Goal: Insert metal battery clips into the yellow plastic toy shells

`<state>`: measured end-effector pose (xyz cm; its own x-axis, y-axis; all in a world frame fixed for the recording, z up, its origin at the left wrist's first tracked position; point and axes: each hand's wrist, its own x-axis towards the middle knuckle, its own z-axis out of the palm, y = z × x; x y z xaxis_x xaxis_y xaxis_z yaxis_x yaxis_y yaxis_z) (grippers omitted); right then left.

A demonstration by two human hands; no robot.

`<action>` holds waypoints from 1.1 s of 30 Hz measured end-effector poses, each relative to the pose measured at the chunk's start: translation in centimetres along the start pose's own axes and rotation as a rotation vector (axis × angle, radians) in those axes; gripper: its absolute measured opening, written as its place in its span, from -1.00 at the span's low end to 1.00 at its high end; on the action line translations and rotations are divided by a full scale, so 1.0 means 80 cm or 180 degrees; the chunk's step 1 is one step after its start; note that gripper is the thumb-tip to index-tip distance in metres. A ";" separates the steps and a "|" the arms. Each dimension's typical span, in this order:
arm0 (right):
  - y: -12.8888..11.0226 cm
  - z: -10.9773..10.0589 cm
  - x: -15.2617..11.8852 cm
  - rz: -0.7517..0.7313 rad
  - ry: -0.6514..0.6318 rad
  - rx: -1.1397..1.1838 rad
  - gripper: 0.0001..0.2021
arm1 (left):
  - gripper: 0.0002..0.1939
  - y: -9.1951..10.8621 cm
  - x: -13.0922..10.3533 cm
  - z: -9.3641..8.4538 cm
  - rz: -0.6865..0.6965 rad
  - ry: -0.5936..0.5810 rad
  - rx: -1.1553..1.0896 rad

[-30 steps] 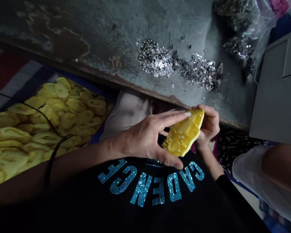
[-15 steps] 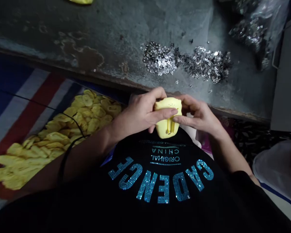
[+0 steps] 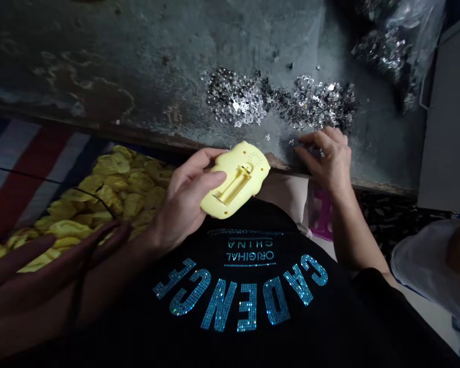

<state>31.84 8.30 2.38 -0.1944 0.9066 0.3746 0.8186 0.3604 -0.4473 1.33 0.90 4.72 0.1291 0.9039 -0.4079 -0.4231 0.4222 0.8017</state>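
My left hand (image 3: 189, 191) grips a yellow plastic toy casing (image 3: 235, 179) by its left side, thumb on top. The casing's back faces up, showing a battery compartment without batteries, screw holes and a cluster of small speaker holes. At the bench edge, my right hand (image 3: 325, 153) reaches among small shiny metal pieces (image 3: 237, 99), its thumb and forefinger apart. A loose metal piece (image 3: 291, 142) lies just off its fingertips. I see nothing held in that hand.
Yellow casings (image 3: 111, 189) are heaped at left on a striped sheet (image 3: 26, 174). Another person's hand (image 3: 53, 260), blurred, is over the heap. A clear bag of metal pieces (image 3: 391, 51) rests on the metal bench (image 3: 157, 61). A pink plastic item (image 3: 322, 214) stands below.
My right hand has let go of the casing and moved right to the metal pieces. The casing has tilted and shifted left in my left hand. Another person's hand has appeared at left.
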 end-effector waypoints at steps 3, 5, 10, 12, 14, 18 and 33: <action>0.009 0.019 0.008 -0.0123 -0.0163 -0.0185 -0.94 | -0.69 0.000 0.004 0.003 -0.0015 0.0024 -0.0021; 0.010 0.025 0.006 -0.0193 -0.0133 -0.0117 -0.92 | -0.69 0.000 0.006 0.004 -0.0049 0.0049 -0.0014; 0.015 0.026 0.006 -0.0228 -0.0190 0.0003 -0.84 | -0.66 -0.003 0.008 0.007 -0.0110 -0.0042 -0.0034; 0.016 0.028 0.010 -0.0276 -0.0158 -0.0061 -0.87 | -0.66 -0.004 0.008 0.007 -0.0113 -0.0057 -0.0019; 0.011 0.028 0.012 -0.0326 -0.0118 -0.0117 -0.93 | -0.68 -0.003 0.007 0.007 -0.0104 -0.0049 -0.0063; -0.025 0.008 0.005 -0.0417 -0.0261 0.0430 -0.96 | -0.71 -0.002 0.004 0.007 -0.0181 -0.0166 -0.0103; -0.113 -0.034 -0.012 -0.1130 -0.0895 0.1249 -0.91 | -0.73 -0.002 -0.006 0.018 -0.0286 -0.0725 -0.0114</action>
<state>26.08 3.57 8.32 -0.5989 0.7200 0.3506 0.4269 0.6575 -0.6208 2.62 0.47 5.40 0.3648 0.8567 -0.3646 -0.4319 0.5027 0.7489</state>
